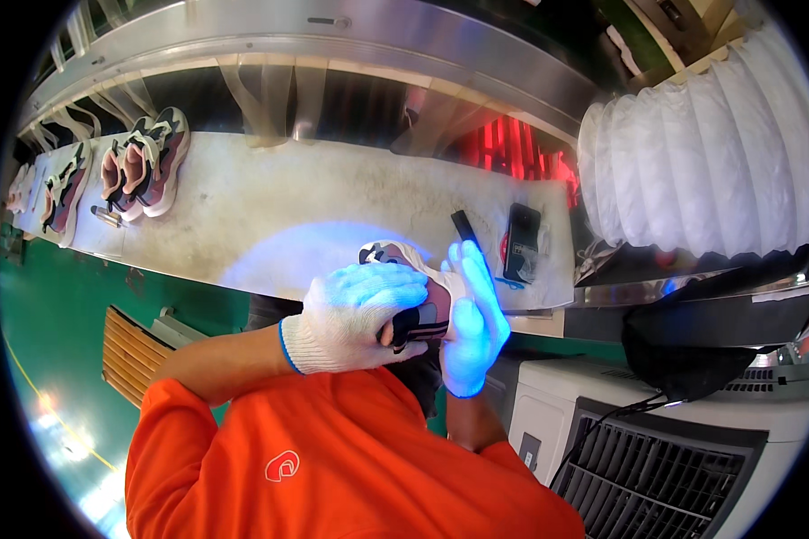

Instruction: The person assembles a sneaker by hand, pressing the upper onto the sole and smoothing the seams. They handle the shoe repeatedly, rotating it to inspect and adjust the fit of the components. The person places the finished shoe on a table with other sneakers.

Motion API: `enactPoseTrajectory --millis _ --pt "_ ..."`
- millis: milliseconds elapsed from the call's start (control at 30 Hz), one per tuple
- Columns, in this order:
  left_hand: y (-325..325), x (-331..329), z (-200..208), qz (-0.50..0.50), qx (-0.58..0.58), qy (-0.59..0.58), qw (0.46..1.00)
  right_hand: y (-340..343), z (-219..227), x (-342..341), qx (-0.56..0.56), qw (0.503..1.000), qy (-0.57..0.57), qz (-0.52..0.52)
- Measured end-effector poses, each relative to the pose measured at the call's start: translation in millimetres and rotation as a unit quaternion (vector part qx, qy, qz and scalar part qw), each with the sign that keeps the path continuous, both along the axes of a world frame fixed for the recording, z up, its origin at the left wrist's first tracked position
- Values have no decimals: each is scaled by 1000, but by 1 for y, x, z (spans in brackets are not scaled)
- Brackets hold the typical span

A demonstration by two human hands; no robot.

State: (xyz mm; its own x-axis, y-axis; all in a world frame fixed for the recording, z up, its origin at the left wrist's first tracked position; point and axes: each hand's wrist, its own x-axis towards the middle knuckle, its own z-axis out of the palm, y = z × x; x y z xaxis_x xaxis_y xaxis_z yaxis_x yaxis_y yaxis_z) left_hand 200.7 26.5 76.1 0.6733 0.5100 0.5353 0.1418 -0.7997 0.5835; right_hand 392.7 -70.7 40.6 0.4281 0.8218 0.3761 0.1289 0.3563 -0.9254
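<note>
Over the near edge of the work surface I hold a sneaker (436,304) with a pale sole and pink, white and black upper. My left hand (355,314), in a white knit glove with a blue cuff, lies closed over the upper. My right hand (474,319), gloved too and lit blue, rests flat along the sole with its fingers stretched out. Part of the shoe is hidden under the left glove. Just beyond the right fingertips is a black stick-like tool (464,226).
A pale, stained bench (314,189) runs across, with a pair of sneakers (148,166) and another sneaker (66,193) at left. A black rectangular thing (521,241) lies at right. Beyond are a white ribbed duct (692,144) and a grey vented machine (665,467). A slatted wooden seat (133,352) stands left.
</note>
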Motion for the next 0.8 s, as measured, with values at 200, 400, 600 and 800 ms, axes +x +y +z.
enactPoseTrajectory --millis 200,400,600,800 --pt "-2 1 -9 4 30 -55 998 -6 26 13 -104 988 -110 22" --pt "4 -2 -25 -3 20 -98 995 2 34 -10 -107 972 -201 -49" --pt "66 -52 7 -27 -191 -51 980 8 22 -52 31 984 -174 -26" --pt "22 -98 -1 108 -183 60 975 41 -39 -7 -77 928 -340 -128"
